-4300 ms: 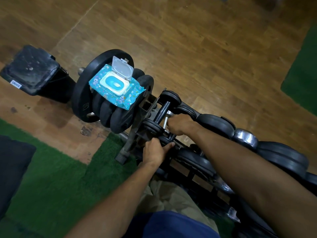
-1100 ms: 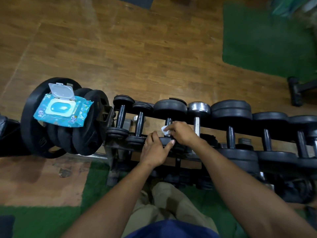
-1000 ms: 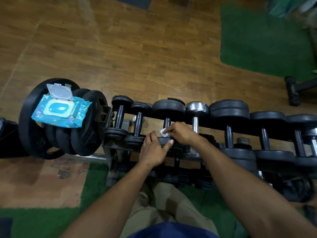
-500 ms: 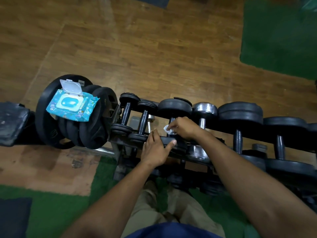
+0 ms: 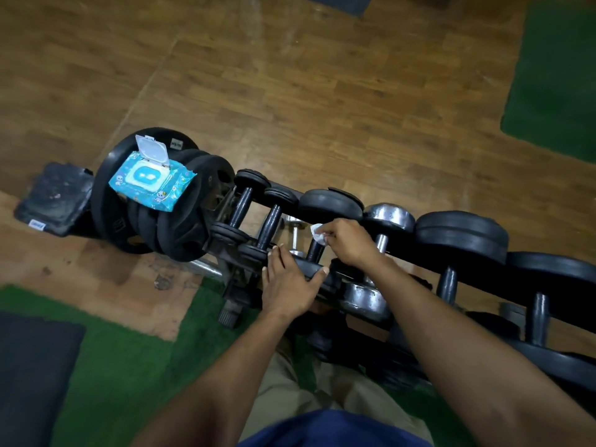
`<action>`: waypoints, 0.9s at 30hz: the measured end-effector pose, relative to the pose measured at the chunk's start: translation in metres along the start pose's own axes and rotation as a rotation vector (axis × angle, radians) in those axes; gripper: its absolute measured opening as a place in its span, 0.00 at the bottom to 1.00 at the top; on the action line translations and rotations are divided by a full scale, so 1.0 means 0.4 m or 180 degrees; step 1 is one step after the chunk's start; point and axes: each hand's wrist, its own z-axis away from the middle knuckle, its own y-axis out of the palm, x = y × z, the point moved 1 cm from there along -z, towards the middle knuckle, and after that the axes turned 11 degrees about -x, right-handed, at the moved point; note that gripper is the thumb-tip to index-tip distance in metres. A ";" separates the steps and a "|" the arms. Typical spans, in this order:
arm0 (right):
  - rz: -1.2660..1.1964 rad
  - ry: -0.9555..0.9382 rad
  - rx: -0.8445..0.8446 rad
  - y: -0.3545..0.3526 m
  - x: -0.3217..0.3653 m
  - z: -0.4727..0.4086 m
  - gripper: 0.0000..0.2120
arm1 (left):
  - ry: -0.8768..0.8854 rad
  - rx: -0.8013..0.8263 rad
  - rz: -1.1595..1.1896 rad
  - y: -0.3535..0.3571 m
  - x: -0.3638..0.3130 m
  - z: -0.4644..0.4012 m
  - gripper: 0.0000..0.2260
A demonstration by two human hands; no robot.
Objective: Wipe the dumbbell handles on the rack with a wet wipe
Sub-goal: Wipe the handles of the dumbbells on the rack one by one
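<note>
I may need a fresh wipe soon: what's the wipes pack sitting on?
The wet wipes pack, lid flipped open, lies on the rims of upright black weight plates. The rims directly beneath it are covered.

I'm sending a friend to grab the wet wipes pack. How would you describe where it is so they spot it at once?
Find the dumbbell rack, then the stack of black weight plates at its left end. The wipes pack lies on top of those plates: bright blue among all the black iron, with its white flip lid standing open.
</note>
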 end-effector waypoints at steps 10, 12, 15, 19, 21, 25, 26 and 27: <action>0.0119 -0.0196 -0.0191 0.028 -0.012 0.024 0.18 | 0.0047 -0.0007 -0.0269 0.006 0.004 0.000 0.51; 0.0386 -0.0370 -0.0187 0.035 -0.012 0.036 0.19 | 0.0042 -0.0010 -0.0273 0.005 0.002 -0.001 0.51; 0.0408 -0.0380 -0.0233 0.041 -0.019 0.045 0.21 | -0.0012 0.0011 -0.0211 0.003 0.000 -0.004 0.51; -0.0250 0.0348 -0.0684 0.045 -0.006 0.046 0.20 | -0.0045 0.0019 -0.0175 0.007 -0.001 -0.002 0.51; -0.0421 0.0649 -0.0742 0.049 0.007 0.054 0.14 | -0.0032 0.0003 -0.0146 0.009 0.000 -0.003 0.51; -0.0384 0.0781 -0.0480 0.056 0.005 0.074 0.11 | -0.0007 0.0027 -0.0138 0.007 0.002 -0.004 0.51; -0.0297 0.0712 -0.0462 0.056 0.004 0.075 0.11 | -0.0003 0.0029 -0.0138 0.007 0.003 -0.003 0.51; -0.0263 0.0677 -0.0472 0.054 0.003 0.071 0.09 | -0.0001 0.0027 -0.0134 0.007 0.005 -0.003 0.51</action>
